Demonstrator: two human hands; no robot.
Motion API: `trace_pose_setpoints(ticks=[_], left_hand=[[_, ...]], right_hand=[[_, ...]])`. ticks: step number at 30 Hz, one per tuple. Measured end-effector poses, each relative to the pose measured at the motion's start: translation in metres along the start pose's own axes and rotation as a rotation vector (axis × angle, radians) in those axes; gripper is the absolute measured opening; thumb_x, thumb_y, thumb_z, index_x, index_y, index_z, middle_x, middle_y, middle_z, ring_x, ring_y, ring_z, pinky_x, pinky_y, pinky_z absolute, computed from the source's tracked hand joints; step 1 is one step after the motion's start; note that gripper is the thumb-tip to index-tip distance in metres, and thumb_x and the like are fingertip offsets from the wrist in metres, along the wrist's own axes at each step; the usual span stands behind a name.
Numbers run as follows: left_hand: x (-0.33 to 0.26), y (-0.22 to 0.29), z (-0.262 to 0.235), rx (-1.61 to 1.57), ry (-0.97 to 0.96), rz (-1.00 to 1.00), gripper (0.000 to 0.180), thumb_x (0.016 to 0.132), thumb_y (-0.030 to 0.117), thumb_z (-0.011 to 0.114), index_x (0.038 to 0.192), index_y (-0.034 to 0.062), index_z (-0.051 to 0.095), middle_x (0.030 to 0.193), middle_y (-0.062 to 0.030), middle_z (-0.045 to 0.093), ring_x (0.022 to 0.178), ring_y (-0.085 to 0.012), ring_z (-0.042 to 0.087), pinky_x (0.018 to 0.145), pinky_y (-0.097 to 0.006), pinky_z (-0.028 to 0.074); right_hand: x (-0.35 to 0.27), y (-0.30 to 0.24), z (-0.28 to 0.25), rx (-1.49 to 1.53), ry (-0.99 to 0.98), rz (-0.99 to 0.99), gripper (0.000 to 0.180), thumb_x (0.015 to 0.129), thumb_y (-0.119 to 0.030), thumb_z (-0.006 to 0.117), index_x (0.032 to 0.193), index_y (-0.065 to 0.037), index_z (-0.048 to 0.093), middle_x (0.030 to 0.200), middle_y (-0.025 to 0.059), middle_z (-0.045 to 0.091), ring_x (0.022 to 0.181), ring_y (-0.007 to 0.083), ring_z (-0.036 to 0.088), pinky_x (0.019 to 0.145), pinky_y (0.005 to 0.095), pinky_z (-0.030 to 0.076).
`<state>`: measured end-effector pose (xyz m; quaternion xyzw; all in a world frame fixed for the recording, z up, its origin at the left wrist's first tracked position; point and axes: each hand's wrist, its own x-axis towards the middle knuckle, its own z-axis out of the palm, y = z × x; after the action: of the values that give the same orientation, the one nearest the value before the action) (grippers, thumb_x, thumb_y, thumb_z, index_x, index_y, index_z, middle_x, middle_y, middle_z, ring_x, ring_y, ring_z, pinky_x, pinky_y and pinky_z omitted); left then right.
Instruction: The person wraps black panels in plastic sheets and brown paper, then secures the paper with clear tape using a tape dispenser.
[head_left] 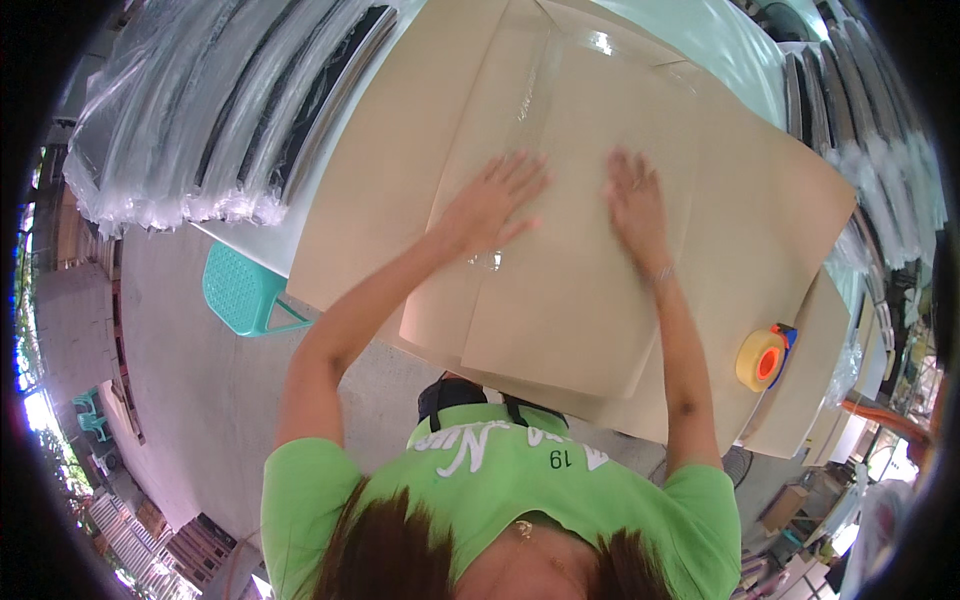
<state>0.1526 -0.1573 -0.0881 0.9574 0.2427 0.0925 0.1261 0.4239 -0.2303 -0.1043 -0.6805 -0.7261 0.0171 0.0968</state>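
Observation:
A large brown cardboard sheet (570,320) with folded panels lies flat on the table in front of me. Strips of clear tape (525,100) shine on its far left fold, and another bit of tape (485,261) catches the light below my left hand. My left hand (495,205) rests on the middle of the cardboard, its fingers spread. To its right, my right hand (637,205) lies on the same panel with fingers stretched out, slightly blurred. Neither hand holds anything. A tape dispenser (765,358) with a yellowish roll and orange hub sits at the right, away from my right hand.
Plastic-wrapped flat panels (230,110) stand in a row at the far left. More wrapped panels (860,110) line the far right. A green plastic stool (243,288) stands on the concrete floor left of the table. More cardboard (810,370) juts out at the right edge.

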Motion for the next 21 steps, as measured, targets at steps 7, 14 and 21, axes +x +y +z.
trace_pose_setpoints(ticks=[7,14,21], left_hand=[[-0.148,0.066,-0.031,-0.565,-0.312,0.049,0.044,0.092,0.028,0.053,0.132,0.0098,0.052,0.134,-0.0094,0.053,0.126,-0.0293,0.047,0.108,-0.041,0.035],[-0.123,-0.022,-0.080,-0.116,-0.007,-0.292,0.053,0.085,-0.004,0.046,0.135,0.0113,0.048,0.138,-0.0125,0.046,0.127,-0.0312,0.044,0.106,-0.043,0.037],[-0.096,-0.018,-0.091,0.153,-0.418,0.004,0.068,0.080,-0.003,0.052,0.143,0.0194,0.038,0.151,-0.0073,0.029,0.139,-0.0283,0.028,0.114,-0.044,0.025]], right_hand=[[-0.137,-0.083,-0.057,0.513,-0.366,-0.231,0.044,0.099,-0.029,0.042,0.142,-0.019,0.041,0.147,0.0031,0.039,0.140,0.0300,0.026,0.114,0.0477,0.021],[-0.159,0.042,-0.097,0.346,-0.037,0.178,0.053,0.091,0.000,0.048,0.141,-0.015,0.041,0.145,0.0068,0.039,0.136,0.0323,0.032,0.108,0.0403,0.035],[-0.170,0.062,-0.113,-0.005,-0.371,-0.084,0.078,0.077,-0.019,0.067,0.145,-0.029,0.031,0.153,-0.0040,0.026,0.139,0.0284,0.027,0.113,0.0403,0.032]])
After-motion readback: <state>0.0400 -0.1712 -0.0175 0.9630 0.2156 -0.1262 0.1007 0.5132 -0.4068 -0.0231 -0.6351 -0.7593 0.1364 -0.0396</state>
